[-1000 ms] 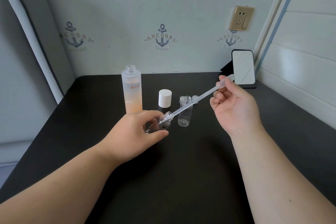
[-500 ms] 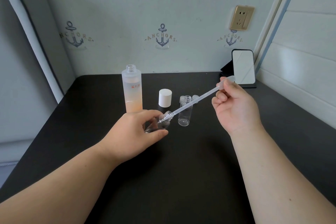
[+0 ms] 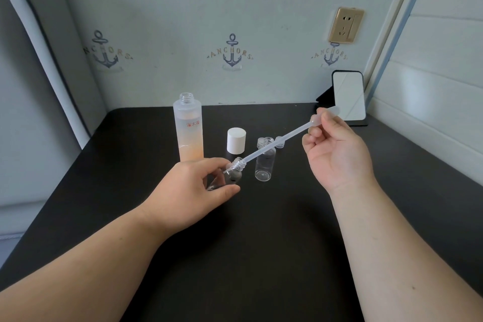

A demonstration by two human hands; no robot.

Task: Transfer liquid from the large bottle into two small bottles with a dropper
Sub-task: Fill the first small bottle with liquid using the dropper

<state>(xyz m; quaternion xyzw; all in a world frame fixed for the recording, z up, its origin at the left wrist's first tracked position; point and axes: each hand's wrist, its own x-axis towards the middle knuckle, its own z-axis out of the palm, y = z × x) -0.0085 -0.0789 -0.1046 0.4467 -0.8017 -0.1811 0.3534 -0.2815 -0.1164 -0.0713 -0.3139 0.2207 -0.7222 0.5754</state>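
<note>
Dropper [image 3: 277, 144] runs as a long slant across the head view, its bulb end pinched between the thumb and fingers of the right hand [image 3: 337, 151] up near the small mirror [image 3: 349, 95], its thin tip threaded through the neck of the small bottle [image 3: 234, 174] that the left hand [image 3: 193, 191] grips and tilts toward it. That bottle is clear, and whether any liquid has collected in it cannot be told from here. The second small bottle [image 3: 264, 165] stands upright and open just beside it on the dark tabletop [image 3: 261, 256], with small clear caps behind it. The large bottle [image 3: 188, 131] stands uncapped behind the left hand, peach-coloured liquid in its lower part, and its white cap [image 3: 236, 140] sits just to its right.

The step in hand looks like emptying the dropper into the held bottle. To do it well, the person would keep the tip inside the neck while squeezing the bulb slowly, so nothing spurts back out of the narrow mouth. The left hand should hold the bottle steady and bring it nearer upright as it fills, since a tilted mouth can spill. The bulb is best kept squeezed until the tip is clear, or it may suck liquid back. The long shaft passes close over the standing bottle, so a careless withdrawal could knock it over
</note>
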